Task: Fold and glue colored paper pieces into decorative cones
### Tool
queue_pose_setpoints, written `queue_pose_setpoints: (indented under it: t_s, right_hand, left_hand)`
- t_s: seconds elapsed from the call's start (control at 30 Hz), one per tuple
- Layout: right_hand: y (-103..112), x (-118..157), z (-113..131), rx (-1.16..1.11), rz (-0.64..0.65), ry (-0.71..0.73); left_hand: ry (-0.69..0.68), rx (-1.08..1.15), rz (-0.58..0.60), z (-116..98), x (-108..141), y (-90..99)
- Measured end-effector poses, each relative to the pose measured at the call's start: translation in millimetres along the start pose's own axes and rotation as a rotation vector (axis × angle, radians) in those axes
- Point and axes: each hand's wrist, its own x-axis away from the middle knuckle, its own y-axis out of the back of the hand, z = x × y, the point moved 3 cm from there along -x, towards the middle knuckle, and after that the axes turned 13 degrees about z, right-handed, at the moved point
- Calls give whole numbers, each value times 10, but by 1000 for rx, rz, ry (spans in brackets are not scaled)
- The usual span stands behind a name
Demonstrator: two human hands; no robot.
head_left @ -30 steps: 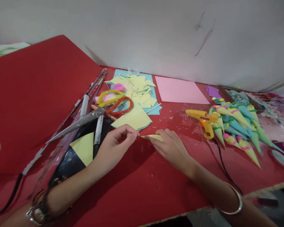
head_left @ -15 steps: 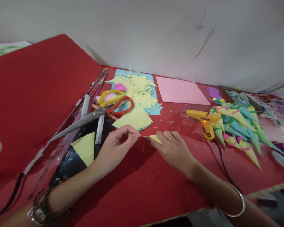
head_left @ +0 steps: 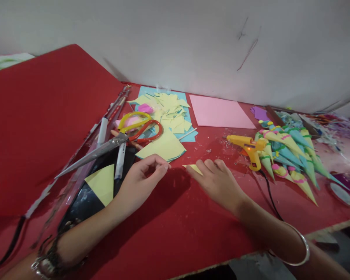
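My right hand (head_left: 218, 182) is closed around a small piece of yellow paper (head_left: 196, 168), whose pointed tip sticks out to the left past the fingers. A gap of red tabletop separates it from my left hand (head_left: 144, 179), which has thumb and forefinger pressed together; whatever is in that pinch, if anything, is too small to make out. Just beyond the left fingertips lie yellow and blue fan-shaped paper pieces (head_left: 163, 146). By my left forearm, another yellow paper piece (head_left: 102, 183) rests on a black object (head_left: 87, 206).
Large scissors (head_left: 116, 138) with yellow and orange handles lie at left across pens. Yellow scraps (head_left: 170, 107) cover a blue sheet, with pink paper (head_left: 220, 112) beside it. A yellow glue gun (head_left: 247, 147), its light lit, lies left of decorated paper cones (head_left: 294, 147). A wall stands behind.
My right hand has moved slightly right with the yellow paper, widening the gap to my left hand. The left hand keeps its pinch. The whole view has shifted a little.
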Motion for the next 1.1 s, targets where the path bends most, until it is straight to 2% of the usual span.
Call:
queue_pose_setpoints:
  t_s: [0.2,0.3,0.37,0.43,0.5,0.6,0.7,0.8,0.9,1.0,1.1]
  right_hand:
    - [14,-30,-158,-35,28,-31]
    - [71,-44,-248,-176,0,-94]
    - [117,-37,-274,-443,-62,-128]
    - [130,-26,-264,-876,-123,-125]
    - [95,-26,-212,-1369,-126,-83]
    - [6,-49,-76,-1931,-5,-7]
    - [-64,-75,51,-2188,116,45]
    - [-105,-83,125,-2251,195,38]
    - [-99,-73,146,-2214,235,32]
    - [-69,-57,143,-2078,237,28]
    - [-35,-44,135,-1864,166,25]
  left_hand:
    - [8,22,6,9,10,-8]
    - [1,23,4,7,9,-1]
    - [-22,14,4,8,6,7]
    - [-57,11,4,17,3,13]
    - [-105,11,25,34,2,10]
    - [-180,13,137,63,2,-25]
    - [-209,20,221,72,0,-56]
    - [-191,8,214,52,-8,-65]
    - [-154,-6,204,30,-19,-72]
    - [-144,-46,215,27,-24,-77]
    - [-137,-116,246,34,-22,-85]
